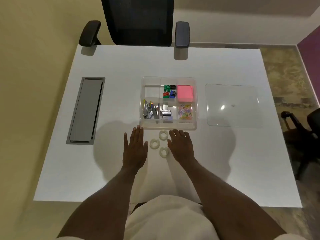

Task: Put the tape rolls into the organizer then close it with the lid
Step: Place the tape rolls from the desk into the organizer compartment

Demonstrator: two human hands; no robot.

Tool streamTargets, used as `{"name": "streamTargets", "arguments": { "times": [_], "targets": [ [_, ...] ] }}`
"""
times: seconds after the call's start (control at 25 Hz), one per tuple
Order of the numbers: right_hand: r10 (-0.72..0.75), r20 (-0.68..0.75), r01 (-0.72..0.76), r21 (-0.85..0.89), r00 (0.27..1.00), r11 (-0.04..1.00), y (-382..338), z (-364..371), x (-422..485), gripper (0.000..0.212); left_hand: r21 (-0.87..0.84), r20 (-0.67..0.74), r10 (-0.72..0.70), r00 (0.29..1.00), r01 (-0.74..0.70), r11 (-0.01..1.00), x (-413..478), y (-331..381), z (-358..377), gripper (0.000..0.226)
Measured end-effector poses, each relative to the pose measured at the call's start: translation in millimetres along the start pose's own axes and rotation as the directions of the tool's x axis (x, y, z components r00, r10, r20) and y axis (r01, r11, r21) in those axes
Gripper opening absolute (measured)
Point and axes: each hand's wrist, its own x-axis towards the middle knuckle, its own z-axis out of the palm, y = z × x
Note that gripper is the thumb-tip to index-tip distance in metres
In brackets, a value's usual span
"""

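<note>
Three clear tape rolls lie flat on the white table just in front of the organizer: one nearest it (163,135), one to the left (154,143), one closest to me (164,152). The clear compartmented organizer (196,104) stands open at the table's middle, holding staplers, sharpeners, pink notes and paper clips; its back-left compartment (152,91) looks bare. The clear lid (232,105) lies flat to its right. My left hand (135,149) rests palm down left of the rolls. My right hand (181,146) rests palm down on their right, thumb touching them. Neither holds anything.
A grey cable tray cover (86,110) is set into the table at the left. A black office chair (138,21) stands at the table's far edge. Another dark chair (304,132) is on the floor at the right.
</note>
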Motion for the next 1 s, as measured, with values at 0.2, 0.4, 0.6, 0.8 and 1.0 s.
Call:
{"name": "streamTargets", "arguments": {
  "times": [0.2,0.4,0.6,0.8,1.0],
  "targets": [
    [0.013,0.105,-0.014,0.014,0.994,1.0,-14,13,26,0.045,0.019,0.089,-0.003,0.996,0.001,1.0,26,-25,9,0.063],
    [0.028,0.184,-0.035,0.038,0.983,0.999,-18,23,46,0.059,-0.019,0.152,-0.013,0.988,0.016,1.0,52,-35,20,0.063],
    [0.01,0.202,-0.019,0.043,0.979,0.999,-25,33,62,0.054,-0.049,0.2,-0.033,0.979,0.043,0.998,65,-37,29,0.063],
    [-0.053,0.046,0.05,0.08,0.998,0.996,-25,30,62,0.051,-0.069,0.208,-0.047,0.977,0.062,0.996,65,-35,37,0.064],
    [-0.163,-0.201,0.191,0.132,0.966,0.973,-30,3,100,0.055,-0.056,0.19,-0.066,0.979,0.078,0.995,66,-35,44,0.064]
  ]
}}
